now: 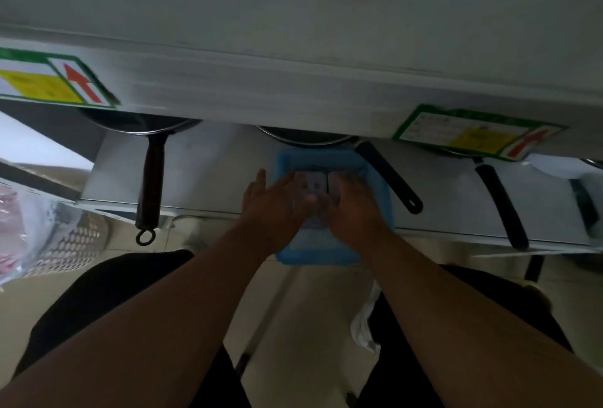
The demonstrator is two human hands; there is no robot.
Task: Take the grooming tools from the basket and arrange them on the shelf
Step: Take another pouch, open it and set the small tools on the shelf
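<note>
Head cam only, so one view to go on. Blue basket (380, 186) sits on the lower shelf (208, 176), its near end sticking out past the shelf edge toward the person. Both hands are down inside it: left hand (277, 202) lies with fingers spread flat over the contents, right hand (354, 202) just beside it with fingers curled down onto the stuff. Honestly can't tell whether either one is actually gripping anything, it's blurry and dark in there. Between and under the fingers you can see greyish packaged items (315, 182), which I'd take for the grooming tools, but what they are exactly isn't readable. Frying pans flank the basket on that same shelf: one with a brown handle (150, 179) to the left, its ring end hanging over the edge, a black handle (388, 176) touching or almost touching the basket's right side, and another (501, 205) farther right. Upper shelf (293, 49) fills the top of the shot, with green-bordered labels (55, 80) showing red arrows stuck on its front edge. White perforated basket (78, 241) sits off to the left on the floor.
</note>
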